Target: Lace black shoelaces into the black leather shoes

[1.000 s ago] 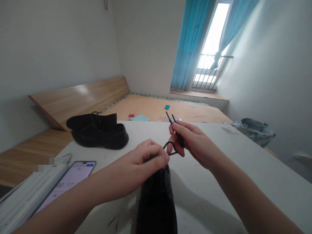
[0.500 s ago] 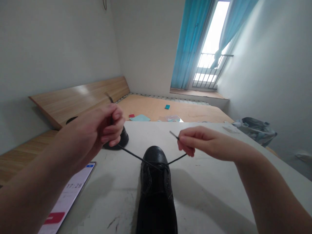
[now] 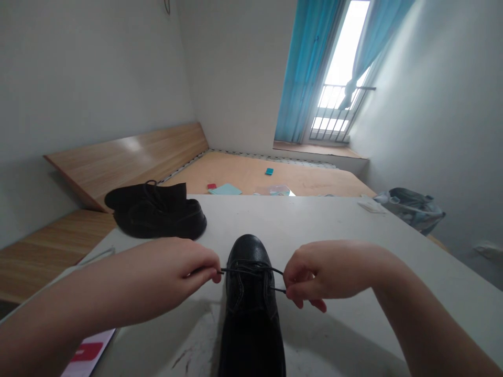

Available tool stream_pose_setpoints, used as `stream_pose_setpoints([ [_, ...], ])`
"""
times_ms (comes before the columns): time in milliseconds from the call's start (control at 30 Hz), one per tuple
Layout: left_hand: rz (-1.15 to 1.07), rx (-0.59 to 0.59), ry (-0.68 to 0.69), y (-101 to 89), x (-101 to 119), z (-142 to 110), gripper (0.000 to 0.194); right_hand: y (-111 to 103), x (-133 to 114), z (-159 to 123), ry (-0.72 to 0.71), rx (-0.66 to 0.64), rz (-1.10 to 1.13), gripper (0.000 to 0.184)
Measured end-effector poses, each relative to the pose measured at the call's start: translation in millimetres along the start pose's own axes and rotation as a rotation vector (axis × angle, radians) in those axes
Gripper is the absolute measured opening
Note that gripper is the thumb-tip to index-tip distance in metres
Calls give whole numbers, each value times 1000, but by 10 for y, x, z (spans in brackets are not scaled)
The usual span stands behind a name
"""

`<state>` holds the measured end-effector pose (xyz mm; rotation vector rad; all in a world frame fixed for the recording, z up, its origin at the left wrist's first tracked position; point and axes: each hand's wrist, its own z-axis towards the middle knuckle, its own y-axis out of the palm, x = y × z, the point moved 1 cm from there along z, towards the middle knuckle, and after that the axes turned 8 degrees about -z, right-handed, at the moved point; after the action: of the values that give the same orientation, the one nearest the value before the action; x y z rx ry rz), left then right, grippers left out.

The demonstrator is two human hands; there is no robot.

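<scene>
A black leather shoe (image 3: 251,309) stands on the white table with its toe pointing away from me. A thin dark shoelace (image 3: 247,268) crosses its upper near the toe. On the shoe's left side my left hand (image 3: 200,264) pinches the lace between thumb and finger. At the right side my right hand (image 3: 308,275) is closed on the lace too, its tip end pointing in toward the shoe. Both hands are low, close to the shoe's sides. A second black shoe (image 3: 157,214), its lace looped on top, lies sideways at the table's far left.
A phone (image 3: 88,353) lies at the near left, partly under my left forearm. Beyond the white table (image 3: 334,225) is a wooden bed board (image 3: 236,167) with a teal packet (image 3: 269,171) and light-blue paper (image 3: 225,189). A bag-lined bin (image 3: 412,207) stands at the right.
Both hands have come down and inward to the shoe's sides, still holding the lace. My left hand no longer covers the second shoe.
</scene>
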<state>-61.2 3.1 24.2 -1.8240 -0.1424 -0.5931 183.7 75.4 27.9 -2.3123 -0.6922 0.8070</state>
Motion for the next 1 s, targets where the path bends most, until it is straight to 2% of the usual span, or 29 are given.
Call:
stream_pose_setpoints([
  [100, 59, -106, -58, 23, 44, -13, 31, 15, -11, 8, 27, -3, 10, 21],
  [200, 83, -114, -80, 47, 120, -2, 32, 25, -20, 26, 45, 1, 2, 22],
  [367, 49, -136, -25, 102, 178, 31, 29, 20, -33, 50, 39, 34, -16, 22],
  [667, 77, -91, 6, 200, 149, 97, 30, 19, -141, 76, -16, 215, -125, 25],
  [833, 106, -38, -25, 297, 130, 110, 23, 61, -218, 76, 39, 322, -203, 19],
  [1000, 37, -2, -91, 257, 188, 99, 12, 101, -250, 73, 87, 413, -213, 13],
])
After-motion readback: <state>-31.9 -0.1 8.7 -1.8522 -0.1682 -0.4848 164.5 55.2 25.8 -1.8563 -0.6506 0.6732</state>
